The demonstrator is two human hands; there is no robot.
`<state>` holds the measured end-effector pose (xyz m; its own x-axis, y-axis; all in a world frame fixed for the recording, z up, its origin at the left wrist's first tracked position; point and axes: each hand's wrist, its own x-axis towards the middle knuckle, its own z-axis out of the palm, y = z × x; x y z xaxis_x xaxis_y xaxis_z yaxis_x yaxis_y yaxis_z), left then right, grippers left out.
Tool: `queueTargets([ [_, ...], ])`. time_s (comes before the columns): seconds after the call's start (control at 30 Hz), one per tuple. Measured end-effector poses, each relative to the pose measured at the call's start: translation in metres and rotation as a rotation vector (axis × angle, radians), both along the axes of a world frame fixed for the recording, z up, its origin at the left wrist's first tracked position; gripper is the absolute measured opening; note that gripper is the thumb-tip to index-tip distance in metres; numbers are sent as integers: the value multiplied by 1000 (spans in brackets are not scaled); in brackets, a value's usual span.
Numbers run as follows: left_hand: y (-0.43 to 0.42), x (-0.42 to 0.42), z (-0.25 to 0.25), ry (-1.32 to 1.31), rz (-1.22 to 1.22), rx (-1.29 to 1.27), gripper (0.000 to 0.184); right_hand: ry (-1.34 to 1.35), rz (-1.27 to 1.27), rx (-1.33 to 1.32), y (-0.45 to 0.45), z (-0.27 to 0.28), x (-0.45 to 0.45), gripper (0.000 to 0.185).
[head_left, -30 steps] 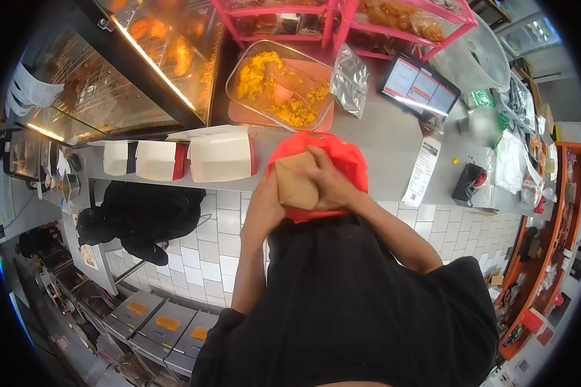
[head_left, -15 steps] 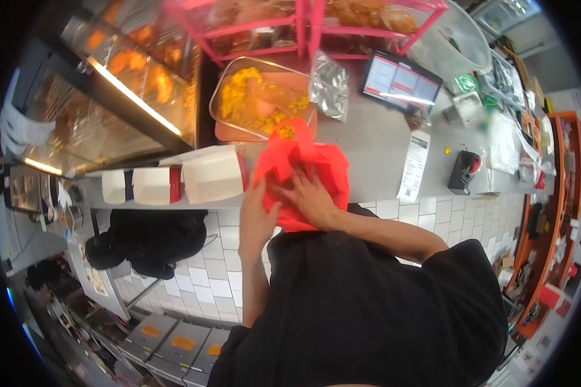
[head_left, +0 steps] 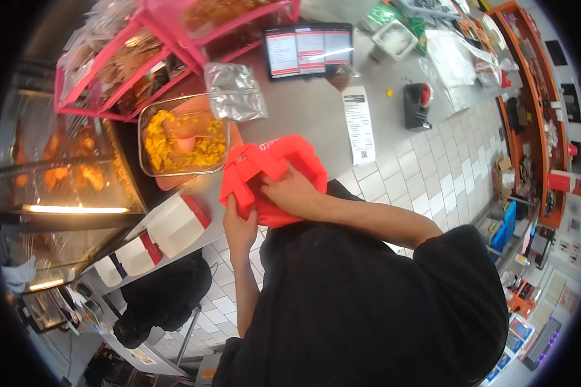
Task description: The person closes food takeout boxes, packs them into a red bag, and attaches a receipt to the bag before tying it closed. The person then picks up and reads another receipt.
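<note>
A bright red tote bag [head_left: 274,213] with wide handles stands at the counter's front edge, close against my body. My left hand [head_left: 240,227] is closed on the near left side of its rim, fingertips partly hidden by the red cloth. At the bag's mouth, my right hand [head_left: 294,193] is closed on the folded rim near a handle, its fingertips partly covered. What lies inside the bag is hidden. Just beyond it is a metal tray [head_left: 142,145] of yellow food with a scoop in it. A silver foil pouch [head_left: 235,91] lies beside the tray.
White-and-red food boxes [head_left: 177,224] line the counter edge on the left, by a lit glass food warmer [head_left: 77,187]. Behind are a pink rack [head_left: 119,97] and a tablet [head_left: 310,51]. A receipt [head_left: 358,126] and a small black device [head_left: 417,109] sit to the right.
My view has turned to the right. My left hand has closed on the bag's rim, and my right hand, spread in the bag's mouth before, now grips its edge.
</note>
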<state>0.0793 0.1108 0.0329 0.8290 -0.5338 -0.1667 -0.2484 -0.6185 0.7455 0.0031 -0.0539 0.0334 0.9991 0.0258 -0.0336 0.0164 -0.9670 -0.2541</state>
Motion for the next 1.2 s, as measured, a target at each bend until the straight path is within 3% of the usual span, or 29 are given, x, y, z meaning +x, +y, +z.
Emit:
queueTargets([
  [0.1, -27, -7, 6, 55, -90, -40, 53, 77, -137, 32, -20, 9, -11, 17],
  [0.2, -46, -14, 16, -89, -71, 52, 46, -10, -110, 136, -35, 2, -19, 19],
  [0.27, -55, -10, 38, 5, 168, 99, 35, 76, -81, 104, -58, 24, -20, 18],
  [0.3, -51, -7, 36, -6, 175, 115, 35, 67, -74, 122, -71, 40, -24, 18],
  [0.37, -40, -3, 32, -474, 39, 70, 27, 288, -29, -30, -106, 84, -38, 16],
  [0.4, -41, -8, 39, -489, 39, 74, 27, 423, 49, -124, -123, 93, -42, 16],
  [0.43, -43, -14, 44, -471, 45, 209, 26, 407, 44, -130, -142, 102, -43, 16],
  [0.47, -46, -19, 48, -451, 53, 337, 26, 391, 151, 61, -163, 110, -43, 15],
  [0.5, -47, -20, 51, -411, 27, 285, 22, 374, 264, 249, -181, 119, -42, 15],
  [0.53, -47, -19, 53, -395, -23, 285, 18, 174, 217, 343, -195, 129, -40, 28],
  [0.57, -43, -17, 56, -378, -79, 290, 14, 160, 212, 341, -202, 126, -38, 28],
  [0.6, -34, -18, 57, -391, -86, 285, 14, -26, -45, 405, -206, 116, -35, 41],
  [0.63, -23, -20, 55, -76, 117, 95, 18, -216, -299, 461, -211, 104, -34, 55],
  [0.67, -19, -23, 53, 242, 309, -103, 23, -232, -303, 450, -217, 75, -34, 55],
  [0.7, -25, -30, 53, 231, 293, -118, 23, 133, -246, 890, -222, 35, -34, 65],
  [0.73, -38, -40, 52, 246, 453, -500, 33, 508, -173, 1314, -229, 16, -33, 76],
  [0.77, -50, -44, 52, 271, 601, -882, 45, 448, -213, 1326, -231, 27, -40, 72],
  [0.83, -67, -44, 74, 279, 648, -653, 61, 450, -223, 1459, -228, 32, -41, 64],
  [0.9, -68, -37, 93, -40, 425, -77, 42, 444, -163, 1306, -240, 66, -38, 49],
  [0.93, -66, -31, 99, -147, 336, 85, 33, 426, -180, 1289, -241, 67, -37, 49],
  [0.97, -66, -27, 107, -256, 252, 252, 27, 181, -215, 1084, -236, 68, -37, 47],
  [1.0, -70, -24, 110, -371, 208, 218, 24, -53, -243, 871, -232, 68, -39, 46],
  [1.03, -78, -25, 120, -485, 162, 185, 22, -63, -253, 863, -229, 67, -43, 46],
  [1.1, -93, -28, 136, -327, 288, 218, 24, -87, -275, 519, -224, 66, -55, 46],
  [1.17, -69, -24, 126, -151, 163, 406, 29, 58, -295, 487, -229, 67, -63, 47],
  [1.2, -63, -29, 123, -99, 212, 362, 25, 201, -285, 674, -235, 72, -66, 47],
])
